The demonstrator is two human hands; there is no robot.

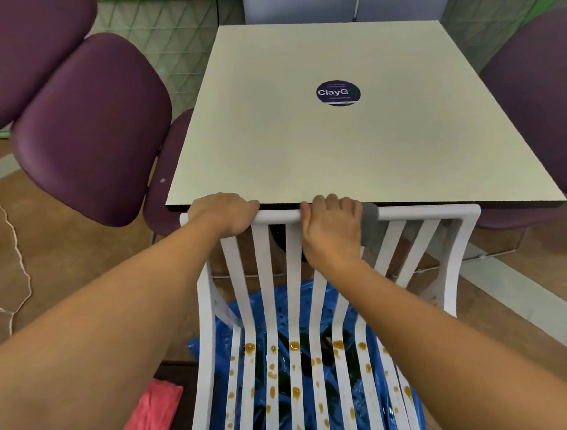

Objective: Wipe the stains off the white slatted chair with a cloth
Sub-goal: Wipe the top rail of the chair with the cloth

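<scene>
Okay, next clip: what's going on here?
A person grips the top rail of the chair with both hands, left hand and right hand side by side. The chair's back stands right at the edge of the table. Orange-brown stains dot the seat slats, with a blue sheet underneath. The pink cloth lies on the floor to the left, in neither hand.

A square pale desk bears a round dark sticker. Padded purple chairs stand to its left and right. The floor is brown, with a thin string trailing across it and a blue sheet. The wall behind is pale and patterned, with a green band.
</scene>
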